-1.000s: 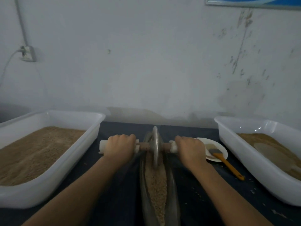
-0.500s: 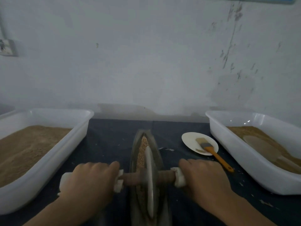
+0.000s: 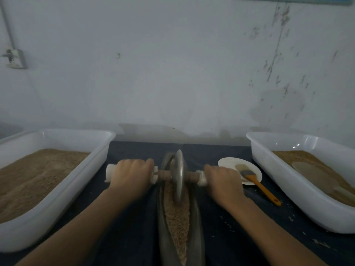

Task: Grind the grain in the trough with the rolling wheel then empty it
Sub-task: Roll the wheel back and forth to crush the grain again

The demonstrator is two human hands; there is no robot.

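A narrow boat-shaped metal trough (image 3: 195,223) runs away from me down the middle of the dark table, filled with tan grain (image 3: 177,221). The metal rolling wheel (image 3: 179,175) stands upright in the far part of the trough on a wooden axle with white handle ends. My left hand (image 3: 130,174) grips the left handle and my right hand (image 3: 223,179) grips the right handle, both arms stretched forward.
A white tub (image 3: 63,191) of tan meal sits at the left. Another white tub (image 3: 299,191) at the right holds meal and a flat scoop (image 3: 315,175). A small white plate (image 3: 228,164) with an orange-handled brush (image 3: 257,183) lies by my right hand. A wall stands close behind.
The wheel went from the far end back toward me, then has rolled forward again to the far part of the trough. Both hands kept their grip on the handles.
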